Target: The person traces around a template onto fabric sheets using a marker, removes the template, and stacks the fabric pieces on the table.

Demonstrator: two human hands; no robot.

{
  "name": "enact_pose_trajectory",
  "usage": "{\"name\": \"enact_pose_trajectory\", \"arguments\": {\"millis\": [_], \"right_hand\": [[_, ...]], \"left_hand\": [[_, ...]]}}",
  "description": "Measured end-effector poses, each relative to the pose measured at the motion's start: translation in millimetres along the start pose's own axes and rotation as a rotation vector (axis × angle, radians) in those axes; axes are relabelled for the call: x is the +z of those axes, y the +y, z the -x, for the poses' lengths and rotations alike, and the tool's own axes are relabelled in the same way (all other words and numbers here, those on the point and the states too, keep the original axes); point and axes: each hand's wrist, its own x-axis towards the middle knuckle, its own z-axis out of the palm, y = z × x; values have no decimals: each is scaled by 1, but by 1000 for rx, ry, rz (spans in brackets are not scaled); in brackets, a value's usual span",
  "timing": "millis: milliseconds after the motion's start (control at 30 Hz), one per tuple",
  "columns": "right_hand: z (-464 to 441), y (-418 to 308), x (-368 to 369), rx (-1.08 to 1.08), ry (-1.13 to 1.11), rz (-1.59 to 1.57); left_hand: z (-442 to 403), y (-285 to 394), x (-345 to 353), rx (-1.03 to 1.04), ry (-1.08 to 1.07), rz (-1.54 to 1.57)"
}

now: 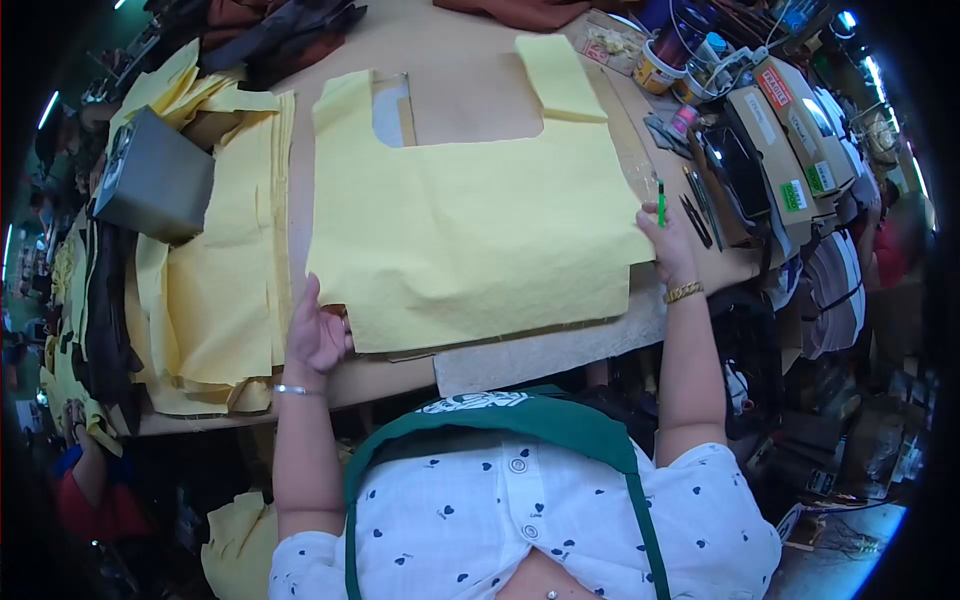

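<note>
- Fingers of the right hand (673,243) closed round a pen (661,200) at the cloth's (470,220) right edge; those of the left hand (319,338) met its lower-left edge, partly hidden, their grip impossible to tell.
- Worktop (430,45) lay beneath.
- Cloth lay mid-worktop, slightly rippled; gentle, even spreading from both sides seemed wise.
- Stack (235,280) sat left, best kept apart.
- Block (155,178) appeared to weigh on it.
- Pen stood upright; stray marks seemed worth avoiding.

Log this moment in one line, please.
left hand: at near-left edge of yellow fabric | right hand: at its right edge, with green pen | fabric: spread on table | grey block: left of fabric
</note>
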Motion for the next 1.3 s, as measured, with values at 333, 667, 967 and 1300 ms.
{"name": "enact_pose_trajectory", "arguments": {"millis": [333,667,967,1300], "right_hand": [[49,25,-17,-214,52,651],[44,30,-17,-315,249,1161],[-11,14,-59,-365,474,1303],[-41,-13,-54,-30,229,874]], "left_hand": [[27,-29,-4,129,343,-864],[15,-39,35,893,529,-1983],[-24,-66,62,451,363,-2135],[-23,-68,64,492,393,-2143]]}}
